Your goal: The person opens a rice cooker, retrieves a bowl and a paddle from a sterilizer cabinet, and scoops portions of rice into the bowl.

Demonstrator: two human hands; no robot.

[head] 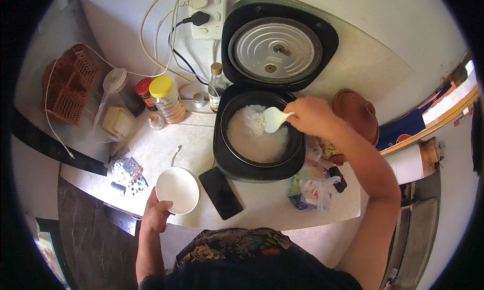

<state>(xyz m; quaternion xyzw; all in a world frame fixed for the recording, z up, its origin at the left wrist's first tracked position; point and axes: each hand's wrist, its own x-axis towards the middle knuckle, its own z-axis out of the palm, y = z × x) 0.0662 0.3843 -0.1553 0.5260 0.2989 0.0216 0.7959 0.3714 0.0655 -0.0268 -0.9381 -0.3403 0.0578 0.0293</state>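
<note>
My right hand (308, 116) grips the handle of a pale rice paddle (275, 119), its blade over the rice. Cooked white rice (257, 138) lies in the dark inner pot of a black rice cooker (261, 173); a small heap shows by the blade. The cooker's lid (280, 48) is raised, its metal inner plate facing me. My left hand (158, 210) holds a white bowl (177, 189) by its rim, thumb inside, left of the cooker. I see no rice in the bowl.
A black smartphone (221, 193) lies between bowl and cooker. Left stand a yellow-lidded jar (166, 101), a red-lidded jar (145, 93) and a sauce bottle (216, 85). Right are a plastic bag (315, 188) and a clay pot lid (353, 114). Cables hang from a power strip (208, 14).
</note>
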